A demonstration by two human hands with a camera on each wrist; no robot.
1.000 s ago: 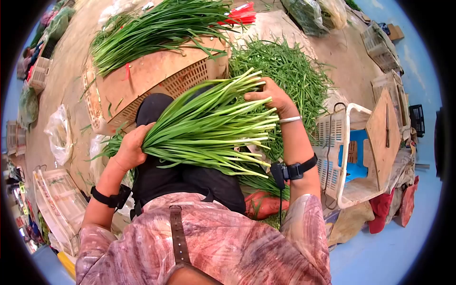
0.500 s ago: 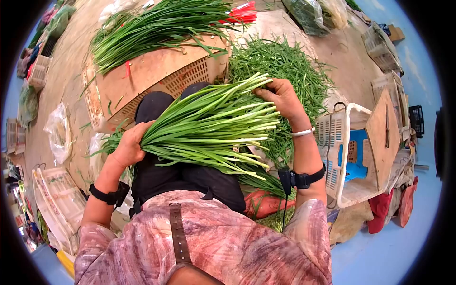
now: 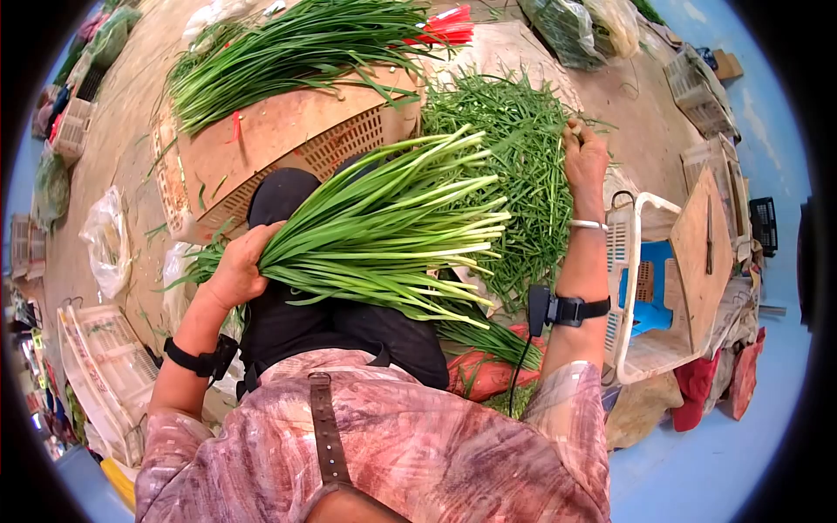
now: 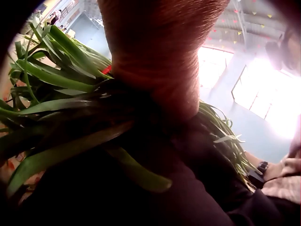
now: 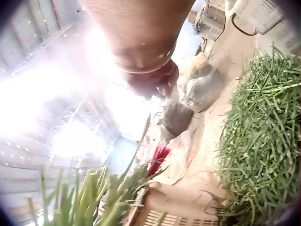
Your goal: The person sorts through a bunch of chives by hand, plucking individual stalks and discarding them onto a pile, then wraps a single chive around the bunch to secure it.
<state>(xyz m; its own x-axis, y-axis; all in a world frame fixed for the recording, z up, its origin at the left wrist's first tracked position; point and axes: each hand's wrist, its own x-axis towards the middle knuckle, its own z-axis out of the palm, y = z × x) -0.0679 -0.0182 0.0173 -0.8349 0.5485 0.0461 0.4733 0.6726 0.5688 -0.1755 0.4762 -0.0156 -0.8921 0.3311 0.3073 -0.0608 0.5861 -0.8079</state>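
Observation:
A spread bunch of garlic chives (image 3: pixel 384 231) lies across the person's lap, its pale cut ends fanned to the right. The left hand (image 3: pixel 241 266) grips it around the leafy part; in the left wrist view leaves (image 4: pixel 56 75) stick out past the hand, whose fingers are hidden. Held away from the bunch, the right hand (image 3: pixel 586 164) is over the far right of a heap of loose green trimmings (image 3: pixel 514 148), fingers curled. In the right wrist view a thin green leaf (image 5: pixel 145 129) hangs below the right hand's (image 5: pixel 157 82) pinched fingers.
An upturned crate with a board (image 3: pixel 261 135) stands in front of the knees, bearing a pile of chives (image 3: pixel 288 61) and red ties (image 3: pixel 449 24). A white crate (image 3: pixel 623 349) stands at the right, close to the right forearm. Plastic bags (image 3: pixel 109 244) lie on the left.
The right hand has drawn away from the cut ends of the bunch, moving right and out over the heap of trimmings. The left hand keeps its grip on the bunch almost in place.

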